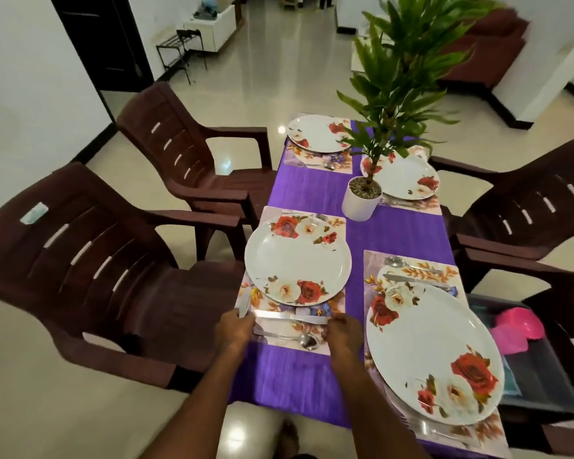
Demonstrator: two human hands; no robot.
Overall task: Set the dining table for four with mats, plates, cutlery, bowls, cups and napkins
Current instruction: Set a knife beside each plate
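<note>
Both hands, left hand (234,327) and right hand (340,329), seemingly pinch the knife (290,318) below the plate (297,260); a nudge could skew the spoon (299,339).

Both bare forearms are reaching forward from the bottom of the view, running roughly side by side and drawing slightly closer toward the wrists. The left hand (234,329) is lying knuckles up, back toward the camera, with its fingers curling downward at the tips so that they are hidden from view. The right hand (342,331) is sitting level with it and well apart, also back up, with its fingers bending inward toward the left hand. Whether either hand is pinching anything cannot be told. A bare foot (289,437) is showing between the forearms on the floor.
</note>
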